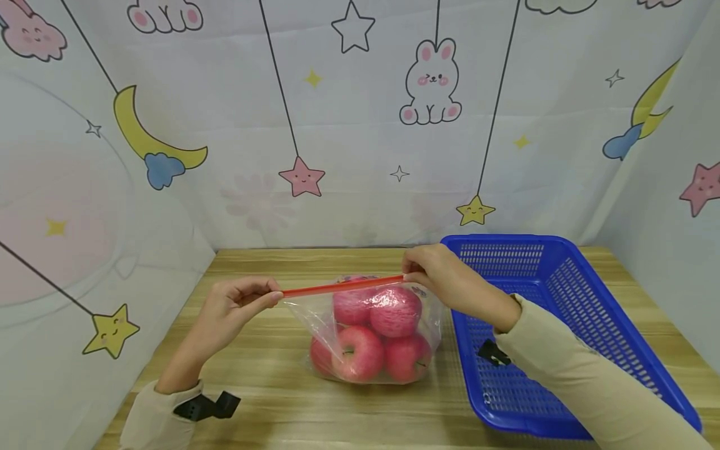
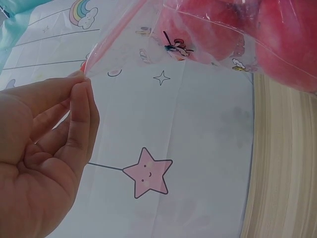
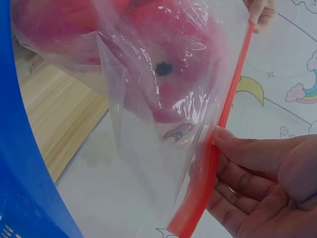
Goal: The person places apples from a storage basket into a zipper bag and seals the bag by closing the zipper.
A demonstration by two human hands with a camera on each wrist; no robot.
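Note:
A clear zip bag [image 1: 315, 319] with a red seal strip [image 1: 343, 286] stands on the wooden table, holding several red apples [image 1: 360, 354]. My left hand [image 1: 233, 309] pinches the left end of the strip between thumb and fingers. Farther right, my right hand [image 1: 444, 278] pinches the strip near its other end, with the thumb pressed on the red band in the right wrist view. The strip is stretched straight between both hands, above the apples. Printed cartoon figures [image 2: 178, 48] show on the plastic in the left wrist view.
A blue plastic basket [image 1: 467, 375] with slotted walls sits to the right of the bag, under my right forearm. White curtains [image 1: 360, 144] printed with stars, moons and rabbits enclose the wooden table [image 1: 270, 387] at the back and sides.

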